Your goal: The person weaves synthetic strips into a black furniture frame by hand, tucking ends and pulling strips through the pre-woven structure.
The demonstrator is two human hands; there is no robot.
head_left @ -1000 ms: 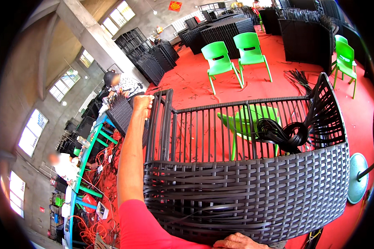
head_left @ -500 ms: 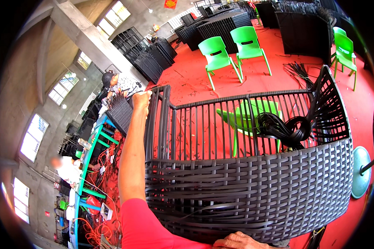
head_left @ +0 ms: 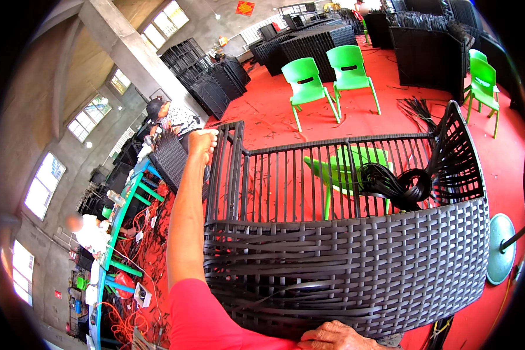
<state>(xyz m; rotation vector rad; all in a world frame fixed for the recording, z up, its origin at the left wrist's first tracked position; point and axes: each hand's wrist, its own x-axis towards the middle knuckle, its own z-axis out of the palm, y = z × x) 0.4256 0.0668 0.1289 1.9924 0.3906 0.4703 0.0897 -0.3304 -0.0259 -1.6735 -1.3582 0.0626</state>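
A black wicker furniture piece (head_left: 391, 262) lies before me, flat dark strips woven across its near side. Toward the right the weave is tight; at the left the strips run loose and uneven. My left arm reaches far forward, and my left hand (head_left: 203, 143) is closed in a fist beside the bare bars of the left end frame (head_left: 230, 169); what it grips does not show. At the bottom, my right hand (head_left: 338, 336) rests with bent fingers against the weave's near edge, its fingertips hidden. A coil of black strips (head_left: 399, 184) lies farther back by the bars.
Green chairs (head_left: 305, 87) stand on the red floor beyond, another behind the bars. At left, a person in a dark cap (head_left: 156, 111) sits by a woven panel (head_left: 169, 154), and a teal-framed table (head_left: 122, 219) stands near orange cords. A round teal base (head_left: 500, 248) is at right.
The view has shifted slightly. My left fist has turned a little at the end of the stretched arm, fingers now more visible. My right hand stays at the weave's near edge.
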